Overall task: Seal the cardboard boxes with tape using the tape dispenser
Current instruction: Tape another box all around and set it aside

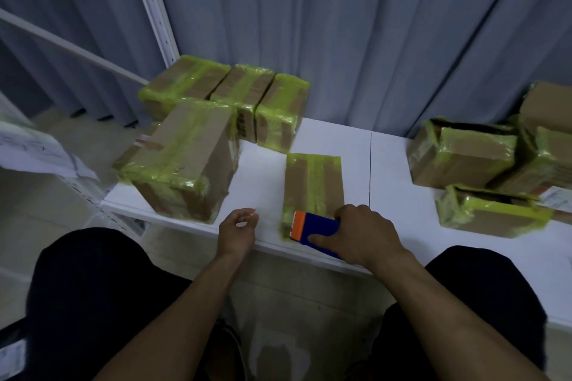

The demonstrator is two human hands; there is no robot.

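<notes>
While your right hand grips the tape dispenser on the box — left hand loose, empty — you likely must drag tape along it.

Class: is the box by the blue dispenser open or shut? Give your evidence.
Shut: the box has a flat top, flaps closed, with yellow-green tape strips running lengthwise over it.

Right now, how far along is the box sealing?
Done: the left group of boxes looks fully wrapped in yellow-green tape.
In hand: the right hand grips the tape dispenser at the near end of the centre box, which already carries strips along its top. The left hand holds nothing.
Left: at least two boxes on the right show gaping flaps.
</notes>
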